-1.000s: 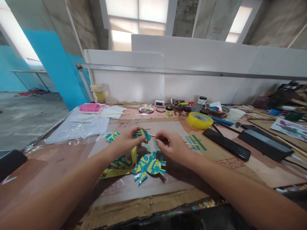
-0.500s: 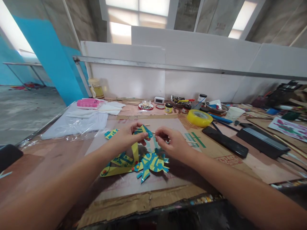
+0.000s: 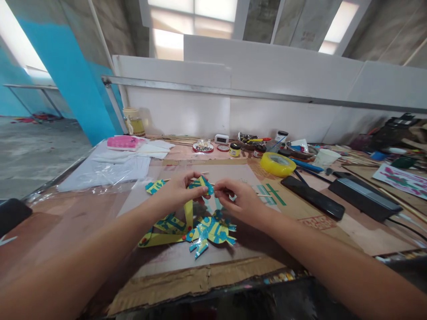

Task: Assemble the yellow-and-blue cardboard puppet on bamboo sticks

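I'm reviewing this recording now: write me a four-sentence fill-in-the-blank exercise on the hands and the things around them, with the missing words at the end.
1. The left hand holds a blue-and-_____ patterned cut-out.
2. The right hand has its fingertips close to the cut-out's _____ end, as the camera sees it.
3. The wide yellow ring is a roll of _____.
4. The bright pink rectangular packet lies on the person's _____ side.

Missing words: yellow; right; tape; left.

Diffuse daylight enters through overexposed rear windows [image 3: 213, 12]; soft shadow underlies the right forearm [image 3: 300, 240]; the glossy cutout [image 3: 213, 231] glints; fine detail blurs, edges stretch.
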The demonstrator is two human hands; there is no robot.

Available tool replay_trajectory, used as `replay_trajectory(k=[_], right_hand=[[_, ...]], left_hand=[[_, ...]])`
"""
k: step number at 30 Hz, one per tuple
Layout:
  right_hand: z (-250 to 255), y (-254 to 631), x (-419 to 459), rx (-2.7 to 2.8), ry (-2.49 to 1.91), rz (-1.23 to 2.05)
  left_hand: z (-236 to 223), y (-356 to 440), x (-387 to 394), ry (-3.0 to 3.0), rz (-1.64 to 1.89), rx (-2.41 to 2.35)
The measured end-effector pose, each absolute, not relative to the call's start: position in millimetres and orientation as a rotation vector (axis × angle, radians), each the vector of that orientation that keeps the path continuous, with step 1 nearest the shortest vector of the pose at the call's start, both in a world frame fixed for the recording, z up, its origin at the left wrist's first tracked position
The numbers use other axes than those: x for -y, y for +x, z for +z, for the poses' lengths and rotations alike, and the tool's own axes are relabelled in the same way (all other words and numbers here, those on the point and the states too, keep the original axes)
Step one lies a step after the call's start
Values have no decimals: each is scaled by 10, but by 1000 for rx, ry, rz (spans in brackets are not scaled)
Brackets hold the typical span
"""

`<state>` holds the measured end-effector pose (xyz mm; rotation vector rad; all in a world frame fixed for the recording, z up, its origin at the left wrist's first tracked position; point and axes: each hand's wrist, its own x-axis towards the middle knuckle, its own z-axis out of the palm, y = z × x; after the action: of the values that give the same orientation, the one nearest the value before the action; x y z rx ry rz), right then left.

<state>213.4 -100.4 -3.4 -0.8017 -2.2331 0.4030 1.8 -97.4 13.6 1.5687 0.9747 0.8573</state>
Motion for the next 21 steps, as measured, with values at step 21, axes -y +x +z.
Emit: replay_trajectory(k=[21], right_hand=[[18,2046,1089,2025,-861,620]], left_hand=[[66,35,1111,2476,1172,-1057]])
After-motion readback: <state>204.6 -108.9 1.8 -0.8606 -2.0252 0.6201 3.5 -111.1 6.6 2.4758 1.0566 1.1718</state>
